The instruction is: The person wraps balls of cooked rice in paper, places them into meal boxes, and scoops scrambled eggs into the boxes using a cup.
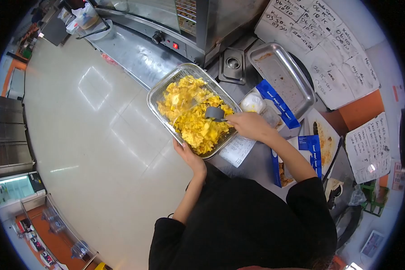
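A rectangular metal tray (154,109) with a perforated inside holds a heap of yellow scrambled egg (191,123). My left hand (191,161) grips the tray's near rim, its thumb along the side and the other fingers hidden underneath. In my right hand (249,126) is the handle of a small dark grey scoop (214,113), whose cup rests among the egg pieces. Just right of that hand stands an open food box with a blue printed band (277,102) and a white rounded mound of rice (253,103). A second blue-banded box (309,148), with brown food, lies under my right forearm.
A printed receipt (236,151) lies on the steel counter by the tray. Behind are a nearly bare steel pan (281,74), a lidded steel container (232,65) and a glass-fronted warmer (166,27). Handwritten sheets (317,45) hang on the wall; tiled floor (99,135) spreads left.
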A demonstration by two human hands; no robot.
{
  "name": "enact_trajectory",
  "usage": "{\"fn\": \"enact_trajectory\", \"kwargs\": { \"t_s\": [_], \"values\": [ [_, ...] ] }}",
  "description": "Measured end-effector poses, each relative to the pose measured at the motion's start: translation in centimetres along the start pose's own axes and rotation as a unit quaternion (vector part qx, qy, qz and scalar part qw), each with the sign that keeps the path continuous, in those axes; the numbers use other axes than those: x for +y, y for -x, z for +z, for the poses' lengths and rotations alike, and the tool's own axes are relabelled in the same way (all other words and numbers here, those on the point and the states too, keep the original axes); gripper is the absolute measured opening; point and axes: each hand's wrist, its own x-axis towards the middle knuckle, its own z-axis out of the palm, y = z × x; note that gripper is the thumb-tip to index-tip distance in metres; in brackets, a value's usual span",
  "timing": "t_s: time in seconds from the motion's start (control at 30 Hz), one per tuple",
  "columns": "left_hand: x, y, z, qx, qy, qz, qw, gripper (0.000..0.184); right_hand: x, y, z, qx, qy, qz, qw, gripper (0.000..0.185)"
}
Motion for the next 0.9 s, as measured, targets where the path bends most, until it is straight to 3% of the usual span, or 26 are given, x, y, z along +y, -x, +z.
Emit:
{"fn": "enact_trajectory", "kwargs": {
  "t_s": [0.1,0.2,0.3,0.43,0.53,0.63,0.73,0.9],
  "values": [
    [0.3,-0.1,-0.2,-0.004,-0.019,0.019,1.0,0.045,0.0,0.1,-1.4,0.007,-0.017,-0.026,0.999,0.019],
    [-0.3,-0.2,0.1,0.0,-0.01,0.017,1.0,0.045,0.1,-0.5,-1.8,-0.006,0.037,0.013,0.999,0.014],
    [-0.5,-0.2,0.1,0.003,-0.004,0.018,1.0,0.045,-1.1,-0.4,-0.7,-0.073,0.146,-0.032,0.986,0.012],
    [-1.1,-0.2,0.4,0.019,0.01,0.003,1.0,0.045,-2.2,-0.2,2.1,-0.11,0.174,-0.131,0.97,0.011],
    [0.0,0.0,0.7,0.03,-0.023,0.005,0.999,0.044,-0.2,-1.4,2.3,-0.141,0.06,-0.177,0.972,0.015],
    [-0.3,-0.1,0.7,0.027,-0.012,0.003,1.0,0.044,1.9,-3.0,2.8,-0.204,-0.197,-0.171,0.943,0.023],
    [-0.6,-0.3,0.5,0.018,-0.008,0.003,1.0,0.044,2.3,-3.1,1.2,-0.307,-0.36,-0.038,0.88,0.027],
    [-0.2,-0.1,0.2,0.002,-0.012,-0.001,1.0,0.043,4.7,-2.9,1.8,-0.265,-0.377,-0.086,0.884,0.025]
  ]
}}
